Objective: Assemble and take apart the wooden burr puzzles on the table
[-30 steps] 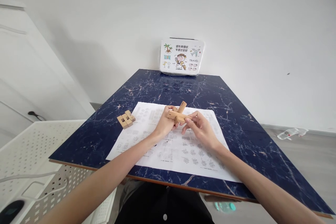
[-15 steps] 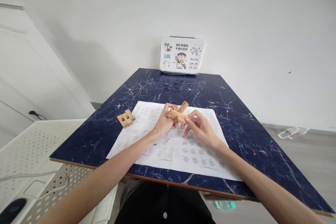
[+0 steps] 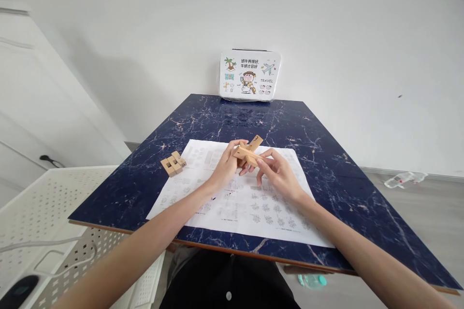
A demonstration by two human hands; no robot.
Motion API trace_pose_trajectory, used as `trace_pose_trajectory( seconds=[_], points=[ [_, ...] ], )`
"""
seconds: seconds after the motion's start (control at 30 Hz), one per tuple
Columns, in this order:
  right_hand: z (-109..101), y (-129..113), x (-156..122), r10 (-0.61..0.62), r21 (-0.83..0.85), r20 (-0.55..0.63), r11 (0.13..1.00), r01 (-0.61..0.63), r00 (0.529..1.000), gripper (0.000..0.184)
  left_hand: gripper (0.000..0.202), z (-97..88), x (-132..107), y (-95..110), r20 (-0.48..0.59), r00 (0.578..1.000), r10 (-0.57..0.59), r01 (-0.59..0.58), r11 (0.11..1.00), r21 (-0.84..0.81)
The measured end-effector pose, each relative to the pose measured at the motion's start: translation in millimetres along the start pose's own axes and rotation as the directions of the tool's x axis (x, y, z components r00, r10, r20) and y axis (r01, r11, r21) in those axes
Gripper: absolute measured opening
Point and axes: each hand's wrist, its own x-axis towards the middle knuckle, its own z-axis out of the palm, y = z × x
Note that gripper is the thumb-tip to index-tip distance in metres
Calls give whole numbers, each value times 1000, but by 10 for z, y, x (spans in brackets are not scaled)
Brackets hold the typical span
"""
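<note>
Several notched wooden puzzle pieces [image 3: 248,151] cross one another in a cluster between my hands, above a printed sheet [image 3: 232,212]. My left hand [image 3: 227,163] is closed around the cluster's left side; some fingers are hidden behind the wood. On the right, my right hand [image 3: 278,171] pinches the end of a piece between thumb and fingers. One piece with a dark mark sticks up and away to the upper right. More notched wooden pieces [image 3: 173,163] lie together on the table at the sheet's left edge.
The dark blue marbled table [image 3: 232,118] carries a white cartoon-printed case [image 3: 249,76] at its back, by the wall. A white perforated stand [image 3: 79,193] with a cable is on the left. Plastic bottles [image 3: 312,280] lie on the floor.
The wooden cluster has tilted slightly, its protruding piece shifting a little up and right. Both hands keep hold of it. The loose pieces lie as before.
</note>
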Motion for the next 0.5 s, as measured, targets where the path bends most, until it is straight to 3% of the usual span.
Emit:
trace_pose_trajectory(
  seconds=[0.2,0.5],
  points=[
    [-21,4,11,-1,4,-24,1000,2,1000,44,61,-12,25,47,50,998,-38,46,983,-175],
    [-3,-9,-2,6,-6,-5,1000,-6,1000,47,59,83,-36,167,-38,999,23,-17,991,130]
  ],
)
